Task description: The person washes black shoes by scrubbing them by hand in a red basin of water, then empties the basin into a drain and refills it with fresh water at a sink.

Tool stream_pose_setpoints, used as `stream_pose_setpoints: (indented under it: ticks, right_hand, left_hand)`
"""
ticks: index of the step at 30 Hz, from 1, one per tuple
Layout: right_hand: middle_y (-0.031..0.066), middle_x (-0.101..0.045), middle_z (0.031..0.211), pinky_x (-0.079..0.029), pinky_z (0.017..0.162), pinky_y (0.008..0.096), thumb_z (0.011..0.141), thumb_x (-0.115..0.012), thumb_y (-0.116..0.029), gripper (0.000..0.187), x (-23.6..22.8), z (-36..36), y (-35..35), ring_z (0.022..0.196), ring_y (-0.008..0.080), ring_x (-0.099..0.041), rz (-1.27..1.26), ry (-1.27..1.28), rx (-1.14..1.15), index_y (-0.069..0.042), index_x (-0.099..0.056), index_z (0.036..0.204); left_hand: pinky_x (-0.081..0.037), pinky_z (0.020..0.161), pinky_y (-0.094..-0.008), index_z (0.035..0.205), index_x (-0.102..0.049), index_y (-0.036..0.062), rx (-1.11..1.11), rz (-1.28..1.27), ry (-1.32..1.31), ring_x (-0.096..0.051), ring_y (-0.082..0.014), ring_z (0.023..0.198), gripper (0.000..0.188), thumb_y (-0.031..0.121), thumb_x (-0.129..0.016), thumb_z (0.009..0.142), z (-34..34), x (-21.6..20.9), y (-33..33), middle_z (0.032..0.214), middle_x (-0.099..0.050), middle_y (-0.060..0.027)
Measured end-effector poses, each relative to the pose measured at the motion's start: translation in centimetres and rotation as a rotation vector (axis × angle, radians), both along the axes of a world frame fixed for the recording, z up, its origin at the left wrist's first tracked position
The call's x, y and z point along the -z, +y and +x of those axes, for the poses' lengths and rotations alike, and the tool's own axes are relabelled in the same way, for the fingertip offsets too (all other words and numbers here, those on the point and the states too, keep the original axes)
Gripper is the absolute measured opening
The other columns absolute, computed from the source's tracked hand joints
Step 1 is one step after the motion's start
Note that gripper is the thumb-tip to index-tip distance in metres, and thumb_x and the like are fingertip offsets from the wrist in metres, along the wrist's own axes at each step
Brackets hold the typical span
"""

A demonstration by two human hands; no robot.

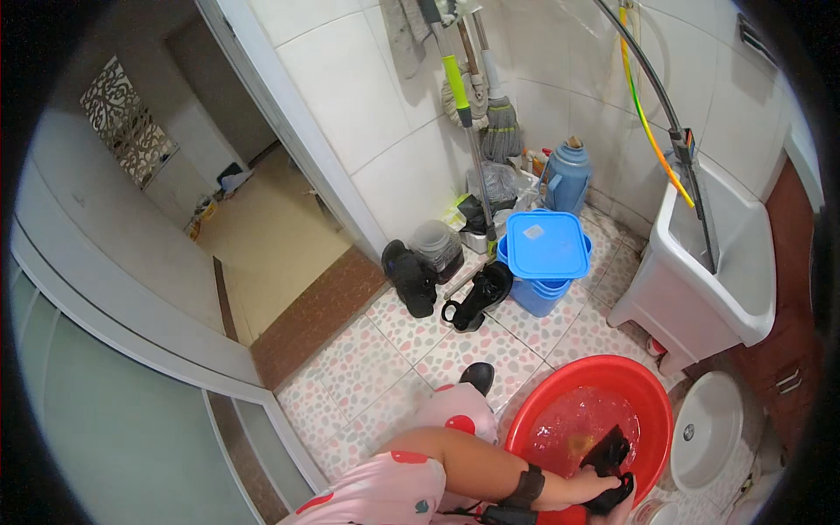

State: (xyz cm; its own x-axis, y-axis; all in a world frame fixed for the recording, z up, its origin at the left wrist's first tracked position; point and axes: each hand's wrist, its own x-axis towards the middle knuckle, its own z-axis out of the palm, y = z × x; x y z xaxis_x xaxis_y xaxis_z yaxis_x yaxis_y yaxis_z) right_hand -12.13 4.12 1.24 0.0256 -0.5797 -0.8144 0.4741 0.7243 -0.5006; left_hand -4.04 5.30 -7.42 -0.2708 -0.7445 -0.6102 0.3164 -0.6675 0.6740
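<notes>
- Red basin [651,411] on the tiled floor [350,376], water [560,424] inside.
- Black item [605,451] over the basin's near right side; its kind is unclear.
- Left hand [591,486] gripping the black item.
- Right hand [623,509] against its lower end, partly hidden; I cannot tell whether it grips.
- Blue lidded bucket [548,247] beyond the basin.

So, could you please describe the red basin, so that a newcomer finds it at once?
Start at the white sink on the right. On the tiled floor in front of it stands a wide, round basin holding water. Its red colour sets it apart from the white basin beside it and the blue bucket behind.
</notes>
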Motion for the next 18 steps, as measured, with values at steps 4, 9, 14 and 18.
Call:
stream_pose_setpoints:
  ticks: [4,9,14,18]
  right_hand:
    - [0.0161,-0.059,0.112,-0.047,0.09,0.0427,0.089,-0.041,-0.043,0.054,4.2,-2.0,-0.6,0.102,0.0307,-0.057,-0.005,-0.075,0.05,0.0,-0.051,0.119]
    - [0.0178,-0.058,0.113,-0.046,0.092,0.043,0.089,-0.041,-0.044,0.056,5.7,-2.6,-1.2,0.103,0.0311,-0.057,-0.095,-0.167,0.058,0.001,-0.049,0.122]
    - [0.0165,-0.059,0.114,-0.044,0.094,0.0442,0.087,-0.041,-0.049,0.06,8.0,-3.7,-1.0,0.104,0.0306,-0.057,-0.107,-0.277,0.03,-0.002,-0.05,0.122]
    - [0.0113,-0.063,0.097,-0.05,0.081,0.0408,0.091,-0.041,-0.04,0.042,6.2,-1.5,-1.1,0.088,0.0267,-0.062,-0.061,-0.349,0.143,-0.006,-0.056,0.108]
  left_hand:
    - [-0.043,0.084,-0.0338,0.112,-0.053,-0.004,-0.019,0.003,-0.217,-0.056,-0.0239,0.097,0.055,0.039,-0.061,0.079,-0.3,-0.4,-0.8,0.105,-0.059,-0.0157]
    - [-0.044,0.082,-0.0337,0.108,-0.056,-0.0041,-0.138,0.009,-0.164,-0.057,-0.024,0.096,0.052,0.037,-0.064,0.077,-0.9,0.2,-1.4,0.103,-0.06,-0.0168]
    - [-0.044,0.082,-0.0331,0.109,-0.056,-0.0032,-0.137,0.032,-0.143,-0.058,-0.0236,0.094,0.052,0.035,-0.066,0.076,-1.1,0.1,-1.4,0.098,-0.062,-0.016]
    - [-0.047,0.082,-0.035,0.11,-0.055,-0.007,-0.246,0.046,-0.123,-0.06,-0.0285,0.098,0.063,0.038,-0.07,0.068,0.2,-2.1,-1.2,0.106,-0.06,-0.0199]
